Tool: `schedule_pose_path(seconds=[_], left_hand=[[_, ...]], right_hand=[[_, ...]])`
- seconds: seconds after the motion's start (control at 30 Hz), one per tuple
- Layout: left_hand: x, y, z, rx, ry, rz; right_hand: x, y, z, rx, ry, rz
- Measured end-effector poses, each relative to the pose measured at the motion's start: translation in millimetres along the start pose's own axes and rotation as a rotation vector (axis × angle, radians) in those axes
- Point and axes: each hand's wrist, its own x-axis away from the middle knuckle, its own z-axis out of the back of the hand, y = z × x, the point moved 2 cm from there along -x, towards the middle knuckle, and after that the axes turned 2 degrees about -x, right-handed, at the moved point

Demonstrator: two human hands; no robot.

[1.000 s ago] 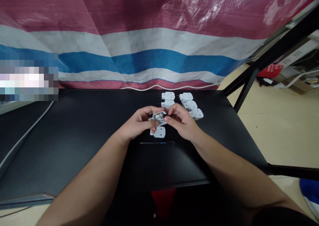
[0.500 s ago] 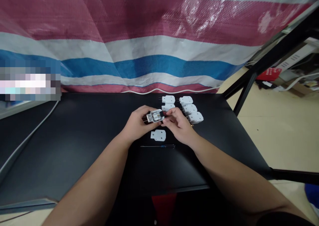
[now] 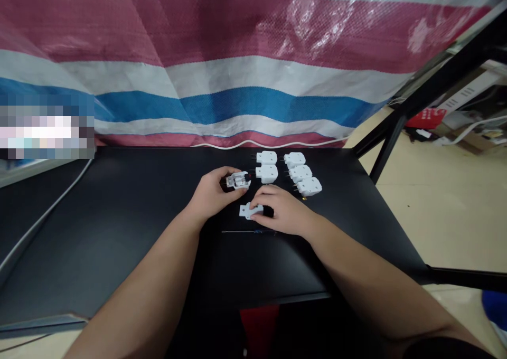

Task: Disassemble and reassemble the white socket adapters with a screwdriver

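My left hand [image 3: 209, 190] holds an opened white plug housing [image 3: 237, 180] between thumb and fingers. Its inside faces up, with metal parts showing and a black piece at its right end. To the right and nearer me, my right hand [image 3: 283, 209] has its thumb and fingers at the edges of a flat white plug cover [image 3: 246, 211], which appears to lie on the table. The fingers hide the cover's right part. Just below them lies a thin screwdriver [image 3: 241, 232] with a blue, partly clear handle.
Several closed white plugs with metal pins stand in two groups behind my right hand, among them one plug [image 3: 269, 174] and another [image 3: 311, 186]. A small brass-coloured piece [image 3: 304, 198] lies beside them. A white cable [image 3: 245, 143] runs along the black table's [image 3: 119, 216] back edge.
My right hand has left the housing and come down to the right and nearer me, onto the flat cover. My left hand has moved slightly left with the housing.
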Motion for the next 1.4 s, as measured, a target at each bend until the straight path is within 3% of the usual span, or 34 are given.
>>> schedule_pose_path(seconds=[0.17,0.37,0.5,0.77,1.07,1.4], left_hand=[[-0.2,0.1,-0.6,0.009,-0.017,-0.008],[-2.0,-7.0,-3.8,0.155,-0.113,0.027],[0.3,-2.4,-6.9,0.180,-0.186,0.005],[4.7,12.0,-11.8,0.152,-0.275,-0.026],[2.8,13.2,-10.5,0.025,-0.242,-0.101],[3.3,14.0,-12.4,0.041,-0.249,-0.098]], right_hand=[[0.8,0.8,0.3,0.025,0.019,-0.022],[-1.1,-6.3,6.1,-0.037,0.331,0.209],[-1.7,-4.4,7.4,-0.021,0.422,0.220],[-3.0,5.9,-1.8,0.031,0.389,0.166],[-2.9,3.4,-2.0,0.013,0.394,0.164],[-3.0,6.5,-4.5,0.014,0.381,0.150]])
